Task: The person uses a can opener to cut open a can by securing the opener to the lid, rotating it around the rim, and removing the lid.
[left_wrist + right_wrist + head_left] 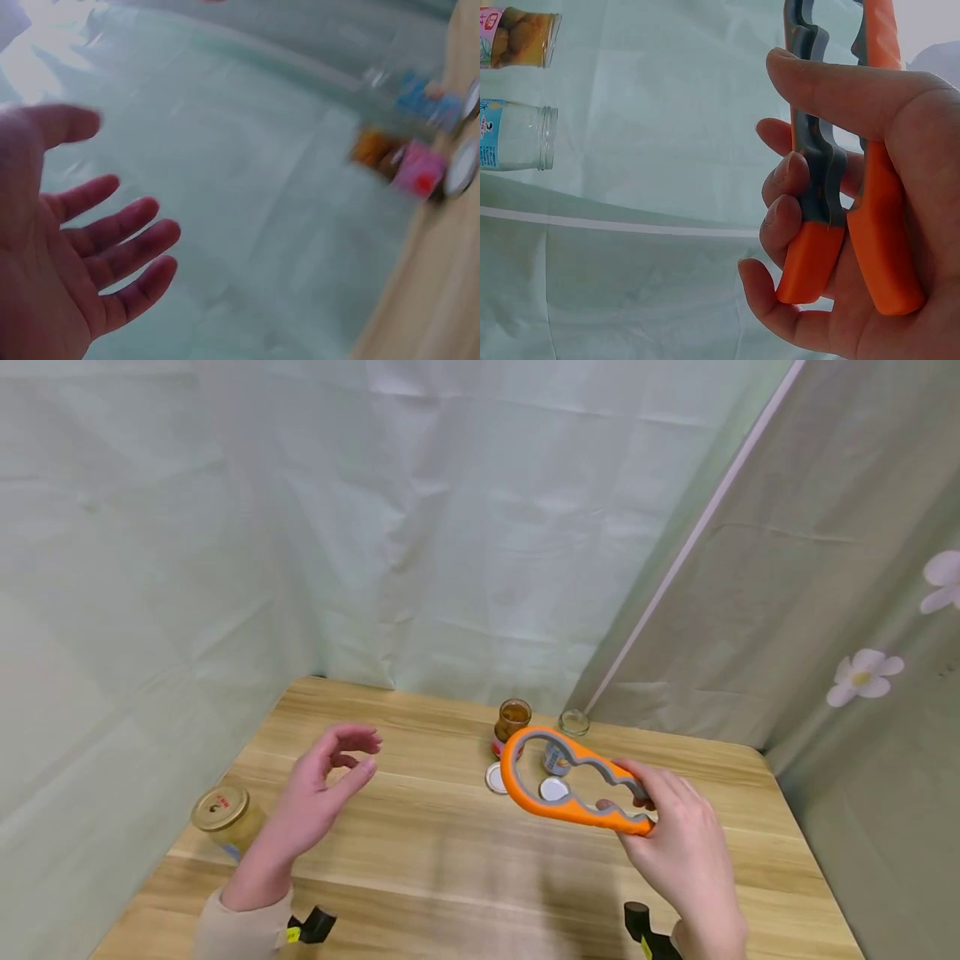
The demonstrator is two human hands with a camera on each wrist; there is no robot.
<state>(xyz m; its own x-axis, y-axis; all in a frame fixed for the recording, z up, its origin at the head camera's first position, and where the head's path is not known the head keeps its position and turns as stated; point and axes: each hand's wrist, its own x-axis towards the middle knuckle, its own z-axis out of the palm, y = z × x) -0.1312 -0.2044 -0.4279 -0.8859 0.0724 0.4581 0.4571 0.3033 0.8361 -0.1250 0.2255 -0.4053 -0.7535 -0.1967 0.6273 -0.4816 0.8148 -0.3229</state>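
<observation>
An orange and grey jar opener (573, 814) with wavy inner edges is gripped at its handle end by my right hand (686, 839), held above the table. In the right wrist view, the fingers curl round both orange handles (885, 247). My left hand (307, 797) hovers over the table's left part, fingers loosely bent and holding nothing; the left wrist view shows its palm and spread fingers. Nearest to it, a jar with a gold lid (222, 810) stands at the left, partly hidden behind the forearm.
Behind the opener stand a lidless jar of brown food (514, 717) and a clear glass jar with a blue label (573, 722). Two white lids (495, 778) lie before them. Pale curtains (480, 527) hang round the wooden table (420, 843).
</observation>
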